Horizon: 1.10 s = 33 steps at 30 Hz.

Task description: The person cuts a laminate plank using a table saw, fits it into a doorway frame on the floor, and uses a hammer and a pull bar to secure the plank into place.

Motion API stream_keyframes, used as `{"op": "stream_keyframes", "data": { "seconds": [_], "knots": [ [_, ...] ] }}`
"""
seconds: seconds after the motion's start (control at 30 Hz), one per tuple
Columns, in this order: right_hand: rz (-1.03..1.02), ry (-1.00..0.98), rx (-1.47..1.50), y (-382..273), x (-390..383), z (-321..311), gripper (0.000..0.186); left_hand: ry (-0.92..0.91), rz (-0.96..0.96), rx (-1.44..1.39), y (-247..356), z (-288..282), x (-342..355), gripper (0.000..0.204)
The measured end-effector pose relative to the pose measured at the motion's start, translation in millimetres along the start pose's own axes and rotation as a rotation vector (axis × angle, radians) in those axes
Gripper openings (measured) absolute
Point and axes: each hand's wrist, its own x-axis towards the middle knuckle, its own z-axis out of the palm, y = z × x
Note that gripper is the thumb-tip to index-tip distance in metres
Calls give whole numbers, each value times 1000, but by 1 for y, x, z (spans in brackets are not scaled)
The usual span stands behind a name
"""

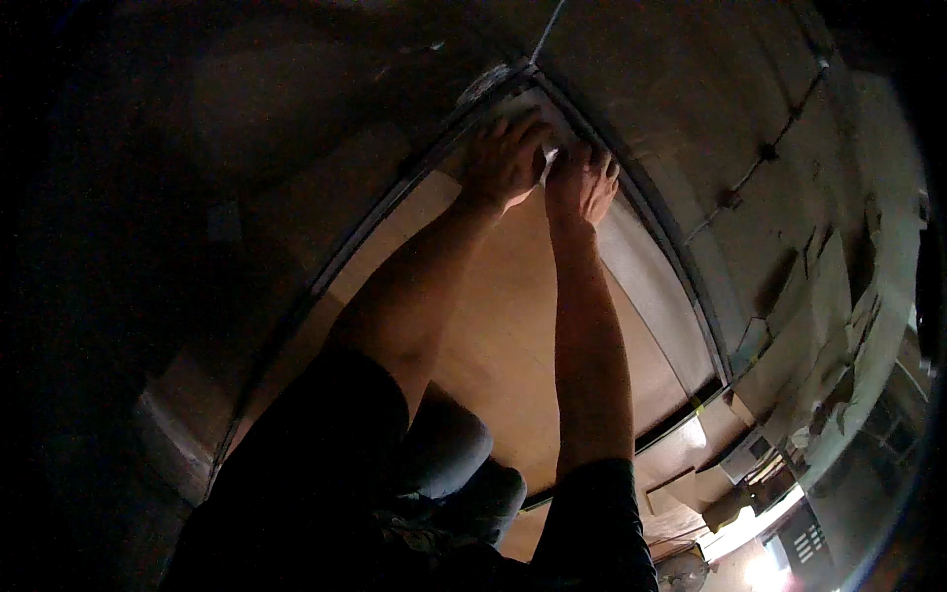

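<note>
Both my arms reach forward over a brown board-like panel (pixel 498 365) to the far corner of its dark frame (pixel 380 202). My left hand (pixel 506 160) is closed, its fingers bent over the surface near the corner. Close beside it on the right, my right hand (pixel 584 183) has its fingers curled in. A thin whitish piece (pixel 549 156), its material unclear, shows between the hands and seems held by both. The dim light hides most of the fingertips. Along the panel's right side runs a pale strip (pixel 656 281).
My bent knees (pixel 454 459) are over the panel's near part. Beyond the frame on the right stands a brownish wall (pixel 730 187) with a thin rod or cable (pixel 767 151). Torn, board-like pieces (pixel 824 316) hang there. A bright light (pixel 764 572) shines at lower right. The left side is very dark.
</note>
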Motion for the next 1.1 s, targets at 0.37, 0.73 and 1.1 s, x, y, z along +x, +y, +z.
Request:
{"op": "stream_keyframes", "data": {
  "seconds": [0.37,0.73,1.1],
  "knots": [
    [331,-416,591,-67,60,-49,54,23,-13,18,-17,1,-2,43],
    [139,-625,52,-96,108,-35,29,-201,-165,-162,-24,17,7,42],
    [-97,-562,65,-69,94,-47,31,62,-26,136,-29,18,-10,51]
  ]
}}
